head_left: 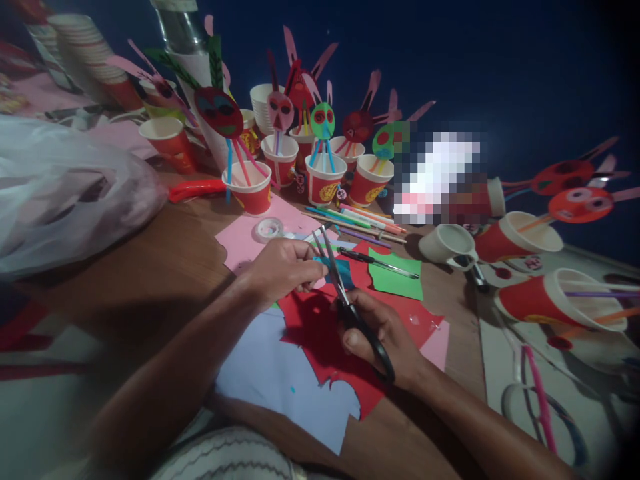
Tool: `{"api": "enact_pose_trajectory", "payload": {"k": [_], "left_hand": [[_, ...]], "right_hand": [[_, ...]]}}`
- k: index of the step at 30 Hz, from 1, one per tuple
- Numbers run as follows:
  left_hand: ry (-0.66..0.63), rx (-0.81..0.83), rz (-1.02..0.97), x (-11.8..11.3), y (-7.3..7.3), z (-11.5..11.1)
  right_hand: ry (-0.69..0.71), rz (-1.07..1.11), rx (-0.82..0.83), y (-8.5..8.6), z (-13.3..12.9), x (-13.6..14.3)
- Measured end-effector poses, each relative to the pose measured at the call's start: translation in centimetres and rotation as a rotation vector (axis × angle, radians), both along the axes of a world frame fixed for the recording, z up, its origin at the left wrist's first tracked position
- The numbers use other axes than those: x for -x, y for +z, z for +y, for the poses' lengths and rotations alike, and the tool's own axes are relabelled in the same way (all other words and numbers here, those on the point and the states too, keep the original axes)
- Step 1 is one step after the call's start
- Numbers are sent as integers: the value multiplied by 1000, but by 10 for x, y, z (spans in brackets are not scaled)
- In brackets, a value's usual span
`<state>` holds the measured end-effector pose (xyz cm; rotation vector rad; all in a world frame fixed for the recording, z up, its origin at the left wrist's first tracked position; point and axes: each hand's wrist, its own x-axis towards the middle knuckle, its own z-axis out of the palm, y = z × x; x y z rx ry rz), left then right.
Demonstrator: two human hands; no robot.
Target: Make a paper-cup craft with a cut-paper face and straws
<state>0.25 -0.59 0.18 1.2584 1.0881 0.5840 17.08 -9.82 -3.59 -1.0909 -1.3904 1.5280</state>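
My right hand (377, 327) is closed on black-handled scissors (345, 298), whose blades point up and away and stand slightly apart. Between thumb and fingers, my left hand (287, 268) pinches a small piece of blue paper (320, 264), close beside the blades. Beneath both hands lie a cut red sheet (320, 333) and a pale blue sheet (280, 380) with curved cut edges. A green paper square (395, 275) with a black pen (383, 262) across it lies beyond my right hand.
Red-and-white paper cups (326, 179) with paper animal faces on straws line the back. Pink paper (240, 237), a tape roll (269, 230) and colored markers (360, 220) lie ahead. A plastic bag (70, 193) is left; a white mug (449, 245) and another pair of scissors (540, 400) are right.
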Motion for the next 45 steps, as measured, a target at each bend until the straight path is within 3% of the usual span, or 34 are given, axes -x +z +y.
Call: {"api": "enact_pose_trajectory", "payload": {"k": [14, 33, 45], "left_hand": [[-11, -1, 15, 1, 1, 2], [-42, -1, 12, 3, 1, 3], [-32, -25, -53, 3, -1, 3]], "right_hand": [[-13, 51, 16, -3, -1, -1], [-63, -41, 27, 2, 2, 1], [-55, 64, 11, -1, 0, 1]]}}
